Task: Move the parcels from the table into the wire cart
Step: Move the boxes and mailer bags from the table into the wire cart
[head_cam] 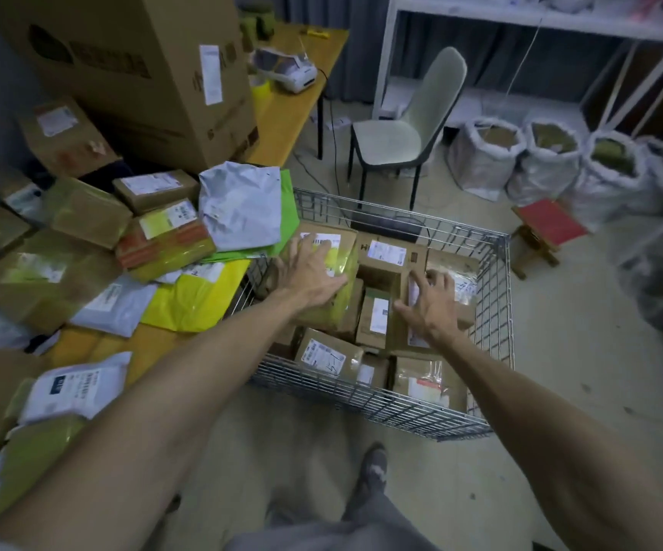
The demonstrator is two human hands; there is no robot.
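Note:
The wire cart (365, 397) stands on the floor right of the table (83, 344) and holds several cardboard parcels. My left hand (310, 270) lies flat, fingers spread, on a tilted box with yellow tape (340, 308) at the cart's left side. Fingers apart, my right hand (433, 306) hovers over or touches a labelled box (401, 332) in the cart's middle; I cannot tell which. Neither hand closes around anything. On the table remain several parcels (163, 240): brown boxes, yellow and white mailers, and a grey bag (242, 204).
A large carton (123, 65) stands at the back of the table. Beyond the cart are a pale chair (397, 125), a small red stool (544, 228), white sacks (548, 161) and a white shelf unit (520, 17). My foot (373, 467) is just in front of the cart.

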